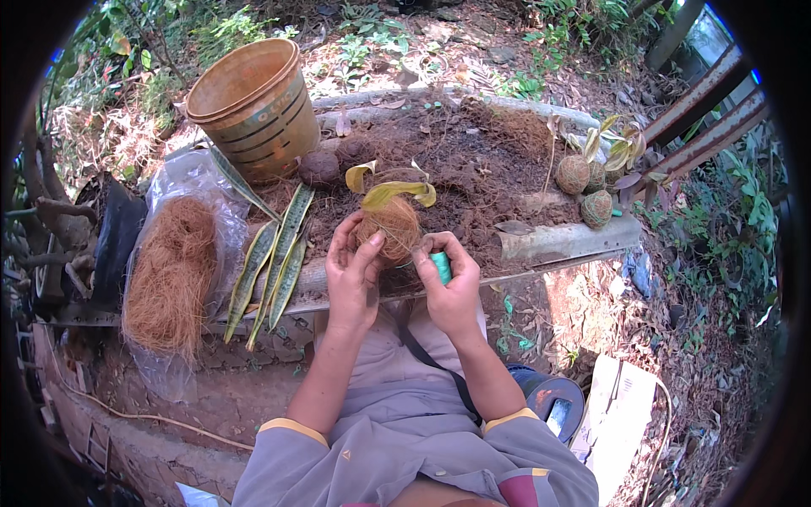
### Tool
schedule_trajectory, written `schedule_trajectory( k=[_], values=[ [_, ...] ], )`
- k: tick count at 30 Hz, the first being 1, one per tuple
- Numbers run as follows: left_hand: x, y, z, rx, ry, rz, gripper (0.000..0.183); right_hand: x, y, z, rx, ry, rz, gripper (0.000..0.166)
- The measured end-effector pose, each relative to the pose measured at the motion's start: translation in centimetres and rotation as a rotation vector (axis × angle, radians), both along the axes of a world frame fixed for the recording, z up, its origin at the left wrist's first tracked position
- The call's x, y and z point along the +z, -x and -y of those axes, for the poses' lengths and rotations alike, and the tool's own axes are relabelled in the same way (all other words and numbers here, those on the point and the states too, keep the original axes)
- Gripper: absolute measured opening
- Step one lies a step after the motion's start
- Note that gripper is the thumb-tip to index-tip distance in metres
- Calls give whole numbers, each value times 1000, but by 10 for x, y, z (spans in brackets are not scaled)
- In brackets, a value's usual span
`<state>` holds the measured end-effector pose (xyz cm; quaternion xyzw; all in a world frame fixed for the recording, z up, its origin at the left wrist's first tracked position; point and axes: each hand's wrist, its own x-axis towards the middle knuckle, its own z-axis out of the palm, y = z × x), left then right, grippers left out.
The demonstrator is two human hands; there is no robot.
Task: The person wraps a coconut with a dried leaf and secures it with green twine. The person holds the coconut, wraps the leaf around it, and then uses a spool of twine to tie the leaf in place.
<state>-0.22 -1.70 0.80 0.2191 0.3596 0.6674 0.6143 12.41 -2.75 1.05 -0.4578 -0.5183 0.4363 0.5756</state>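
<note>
My left hand (356, 269) grips a ball of brown coconut fibre (394, 228) from its left side, thumb across the front. Yellowing leaves (396, 193) stick out of the ball's top. Thin green thread crosses the fibre. In my right hand (451, 279) is a spool of green thread (441, 267), held close against the ball's lower right side. Just left of my left hand lie several variegated snake plant leaves (279, 260). Two dark soil balls (319, 169) rest behind the fibre ball.
A worn plastic bucket (253, 114) stands at the back left. Loose coconut fibre (174, 272) fills a clear plastic bag at left. Dark soil (469, 165) covers the tabletop. Several wrapped plant balls (573, 174) sit at right, near rusty metal bars (697, 133). A cardboard piece (618, 412) lies below.
</note>
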Motion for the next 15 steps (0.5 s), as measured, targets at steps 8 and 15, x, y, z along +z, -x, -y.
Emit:
schedule_trajectory(
  k=[8, 15],
  values=[
    [-1, 0, 1, -89, -23, 247, 45, 5, -4, -5, -9, 48, -130, 9],
    [-9, -1, -1, -27, 8, 113, 46, 13, -16, -8, 6, 203, -316, 12]
  ],
)
